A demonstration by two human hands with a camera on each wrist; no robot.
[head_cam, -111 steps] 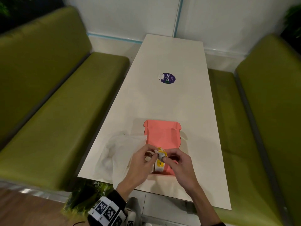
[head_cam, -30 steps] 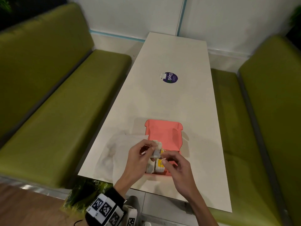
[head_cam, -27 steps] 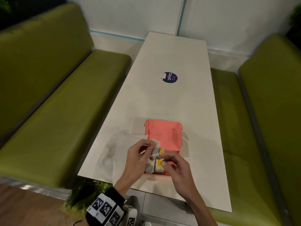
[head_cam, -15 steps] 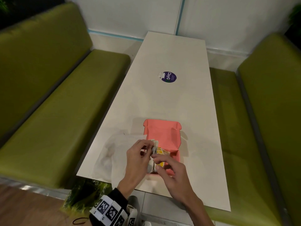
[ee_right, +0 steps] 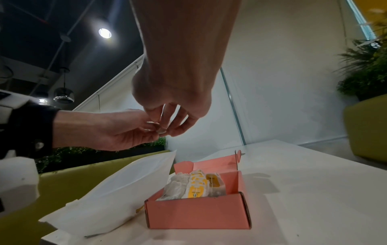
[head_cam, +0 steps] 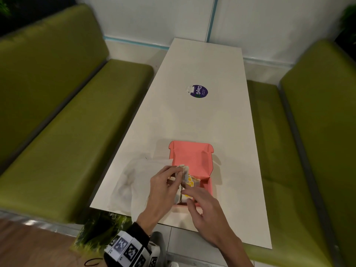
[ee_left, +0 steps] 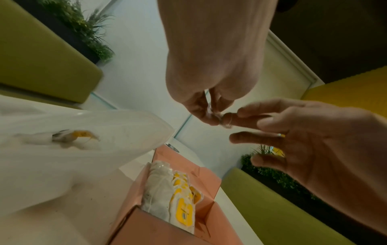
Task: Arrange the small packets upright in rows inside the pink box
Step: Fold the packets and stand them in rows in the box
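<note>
One legible marking noted: a round purple sticker (head_cam: 198,91) on the desk (head_cam: 221,120) reads "ClayG". Its smaller print and the packets' yellow labels (ee_left: 184,213) are illegible.

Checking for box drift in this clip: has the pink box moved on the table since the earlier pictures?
No. The pink box sits at the same spot beside the white bag, same gap below the round sticker.

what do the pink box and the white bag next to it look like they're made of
Pink box: seemingly thin matte cardboard, with crisp folded flaps, cut edges and no shine.
White bag: probably a thin plastic film, frosted and translucent; in the left wrist view a yellow-tagged packet shows faintly through it, and it lies in soft creases.
</note>
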